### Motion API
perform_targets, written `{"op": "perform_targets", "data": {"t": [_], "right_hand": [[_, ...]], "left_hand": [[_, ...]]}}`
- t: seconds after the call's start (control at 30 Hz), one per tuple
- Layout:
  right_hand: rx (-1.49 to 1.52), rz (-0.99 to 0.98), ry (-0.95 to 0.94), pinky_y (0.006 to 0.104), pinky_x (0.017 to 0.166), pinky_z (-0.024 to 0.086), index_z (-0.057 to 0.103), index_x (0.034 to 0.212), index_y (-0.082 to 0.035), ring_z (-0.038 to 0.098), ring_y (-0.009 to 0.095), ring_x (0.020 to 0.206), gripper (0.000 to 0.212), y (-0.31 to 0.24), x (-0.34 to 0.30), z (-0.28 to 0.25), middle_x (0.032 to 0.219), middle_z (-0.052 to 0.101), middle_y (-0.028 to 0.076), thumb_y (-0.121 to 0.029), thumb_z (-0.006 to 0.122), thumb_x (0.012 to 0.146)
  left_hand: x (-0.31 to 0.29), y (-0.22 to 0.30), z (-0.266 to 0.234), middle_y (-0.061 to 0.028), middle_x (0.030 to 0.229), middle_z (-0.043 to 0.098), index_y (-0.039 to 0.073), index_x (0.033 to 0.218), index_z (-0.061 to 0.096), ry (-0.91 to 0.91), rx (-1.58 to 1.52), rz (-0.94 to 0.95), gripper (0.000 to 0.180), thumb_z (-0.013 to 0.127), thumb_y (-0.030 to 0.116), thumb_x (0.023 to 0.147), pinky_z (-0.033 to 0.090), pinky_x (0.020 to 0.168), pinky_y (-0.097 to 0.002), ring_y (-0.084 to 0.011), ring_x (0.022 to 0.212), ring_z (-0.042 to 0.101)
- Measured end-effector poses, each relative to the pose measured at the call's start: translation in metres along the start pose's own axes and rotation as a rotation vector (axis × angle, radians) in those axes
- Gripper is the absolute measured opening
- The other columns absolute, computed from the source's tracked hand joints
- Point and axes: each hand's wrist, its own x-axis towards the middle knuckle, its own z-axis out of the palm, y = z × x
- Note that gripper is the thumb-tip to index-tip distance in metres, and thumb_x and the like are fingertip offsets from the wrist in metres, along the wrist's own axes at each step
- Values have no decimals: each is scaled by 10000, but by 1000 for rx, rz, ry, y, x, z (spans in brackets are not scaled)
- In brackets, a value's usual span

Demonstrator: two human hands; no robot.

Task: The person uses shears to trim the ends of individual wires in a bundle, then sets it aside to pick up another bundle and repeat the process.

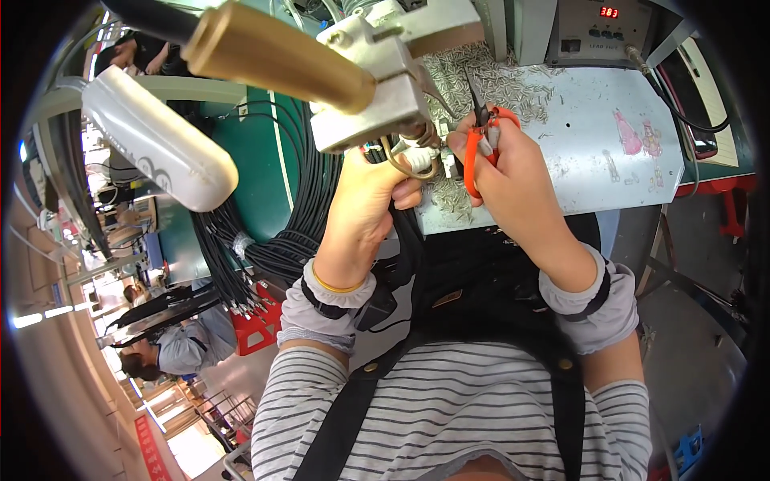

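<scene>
My left hand (357, 200) is closed under a metal clamp head (369, 120), its fingertips by a curved metal tube. What those fingers pinch is hidden by the clamp and the hand itself. My right hand (517, 172) is wrapped around orange-handled snips (473, 164), whose dark blades point away from me. Both hands meet at the near left edge of a pale metal work plate (585, 184). Many small silvery metal pins (513, 88) lie scattered over the plate beyond and around my fingers. A thick brass-coloured barrel (281, 60) is held in the clamp head, above my left hand.
A large bundle of black cables (301, 232) lies on the green table (269, 160) to the left. A white rounded lamp-like housing (160, 140) hangs nearby. A control box with a red display (601, 36) stands far right, beside a phone (694, 120). Other people sit at left.
</scene>
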Motion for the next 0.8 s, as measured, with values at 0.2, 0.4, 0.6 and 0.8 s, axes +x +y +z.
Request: {"op": "perform_targets", "data": {"t": [0.2,0.4,0.6,0.8], "right_hand": [[47,31,22,189,395,345,476,882,-20,376,37,453,136,-4,-7,1,608,429,-20,-128,541,832],[245,85,-100,186,402,352,485,863,-14,382,36,457,136,-18,-27,-5,610,434,-19,-134,542,833],[47,-225,6,173,417,351,531,823,-6,428,38,484,81,-34,-47,0,613,467,-12,-81,561,818],[37,-328,-227,166,398,327,558,816,-11,440,46,457,32,-37,-42,7,588,485,-9,-37,572,804]], "left_hand": [[-5,0,1,-33,695,516,4,912,525,11,53,-27,185,600,36,747,281,382,-192,-57,443,377],[-35,-8,0,-34,691,536,-19,936,557,71,-166,-115,187,592,44,764,401,442,-229,-111,526,499],[-64,-25,2,-60,753,582,-29,940,567,72,162,122,177,587,55,786,485,584,-258,-140,623,568],[-72,-20,13,-70,788,596,-23,916,565,-68,317,145,171,615,51,770,492,601,-241,-135,641,581]]}}
